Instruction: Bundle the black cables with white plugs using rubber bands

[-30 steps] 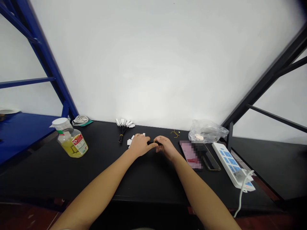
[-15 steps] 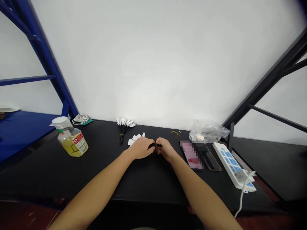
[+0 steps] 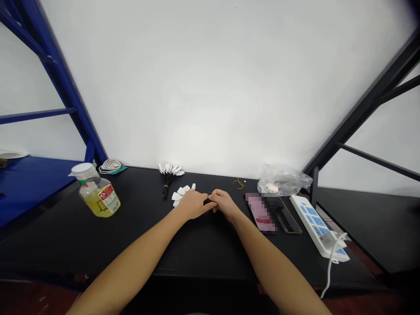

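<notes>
My left hand [image 3: 194,204] is closed around a bundle of thin black strands with white tag-like ends [image 3: 180,193], which fan out past its far left side. My right hand [image 3: 225,204] is pinched at the other end of the bundle, its fingertips meeting those of my left. Only a sliver of black shows between the hands, and the fingers hide the yellow band there. Behind them to the left lies a similar bundle [image 3: 168,175], bound with a yellow band near its black ends.
A jar of yellow liquid [image 3: 100,199] and a coiled white cable [image 3: 110,166] stand left. Thin yellow strips [image 3: 239,183] lie behind my right hand. Farther right are a pink-screened phone [image 3: 260,212], a dark phone [image 3: 288,218], a plastic bag [image 3: 285,177] and a power strip [image 3: 316,227].
My hands have drawn closer together, their fingertips now meeting. The yellow band and black strands visible between them before are mostly covered. The white ends have shifted slightly left.
</notes>
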The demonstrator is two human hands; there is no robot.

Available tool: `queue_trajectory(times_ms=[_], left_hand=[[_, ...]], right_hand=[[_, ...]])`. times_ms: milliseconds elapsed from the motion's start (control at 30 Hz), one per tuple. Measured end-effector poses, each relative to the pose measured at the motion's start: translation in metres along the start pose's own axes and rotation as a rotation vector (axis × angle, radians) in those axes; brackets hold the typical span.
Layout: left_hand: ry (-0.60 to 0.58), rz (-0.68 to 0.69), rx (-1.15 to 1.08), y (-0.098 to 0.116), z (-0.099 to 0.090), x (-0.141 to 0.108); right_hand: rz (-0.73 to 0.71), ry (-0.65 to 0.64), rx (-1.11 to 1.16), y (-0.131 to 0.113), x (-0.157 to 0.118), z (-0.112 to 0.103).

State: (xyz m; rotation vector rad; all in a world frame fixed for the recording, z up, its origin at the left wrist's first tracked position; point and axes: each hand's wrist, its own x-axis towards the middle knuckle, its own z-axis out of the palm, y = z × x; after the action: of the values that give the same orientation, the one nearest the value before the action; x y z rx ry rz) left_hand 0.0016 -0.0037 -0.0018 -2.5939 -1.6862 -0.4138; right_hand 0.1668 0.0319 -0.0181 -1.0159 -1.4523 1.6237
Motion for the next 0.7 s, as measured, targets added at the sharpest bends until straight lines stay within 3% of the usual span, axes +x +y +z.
queue_trajectory(times_ms=[300, 500, 700], left_hand=[[-0.016, 0.097, -0.083, -0.0045, 0.0069, 0.0020], [0.026, 0.098, -0.172, -0.0062, 0.0075, 0.0009], [0.020, 0.093, -0.100, -0.0014, 0.0048, 0.0003]], right_hand=[[-0.061, 0.051, -0.043, 0.0027, 0.0007, -0.0017], [-0.070, 0.091, 0.046, 0.0045, 0.0034, -0.0016], [-0.101, 0.108, -0.027, 0.0042, 0.0028, -0.0015]])
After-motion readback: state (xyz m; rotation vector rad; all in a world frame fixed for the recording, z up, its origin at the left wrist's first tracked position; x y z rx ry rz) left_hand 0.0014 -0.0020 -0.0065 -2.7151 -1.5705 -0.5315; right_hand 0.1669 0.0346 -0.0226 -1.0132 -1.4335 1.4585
